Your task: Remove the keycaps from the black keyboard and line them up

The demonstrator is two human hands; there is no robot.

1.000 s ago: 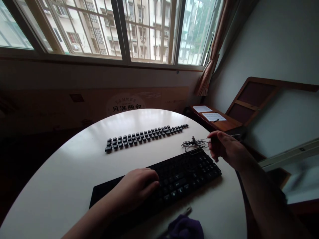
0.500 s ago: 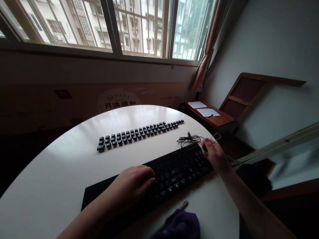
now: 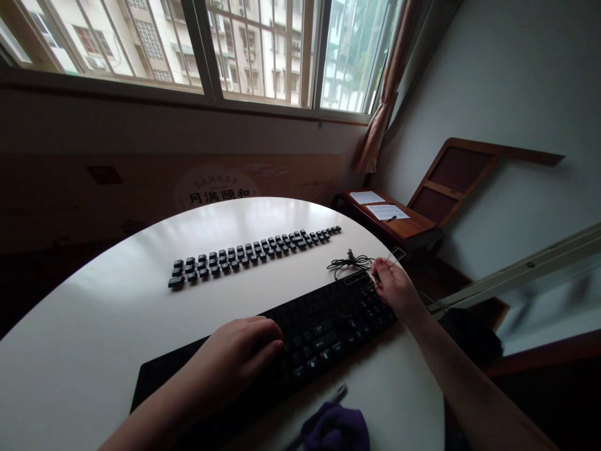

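A black computer keyboard (image 3: 323,332) lies at a slant on the white round table, some of its keys off. My left hand (image 3: 251,347) rests on its left half with fingers curled against it; the fingertips are hidden. At the keyboard's far right end, my right hand (image 3: 393,285) is closed on a thin wire keycap puller (image 3: 399,254). One end of the wire sticks out above the fist and the other points down at the number pad keys. Several loose black keycaps (image 3: 253,254) stand in rows beyond the keyboard.
The keyboard's coiled cable (image 3: 350,262) lies behind its right end. Near me are a purple cloth (image 3: 335,429) and a brush-like stick (image 3: 339,393). A wooden bench (image 3: 413,228) with papers stands beyond the table (image 3: 94,332), whose right edge runs close to my right arm.
The whole view has shifted, so the table and keyboard appear slightly further left. My right hand has tilted a little with the keycap puller; my left hand stays on the keyboard.
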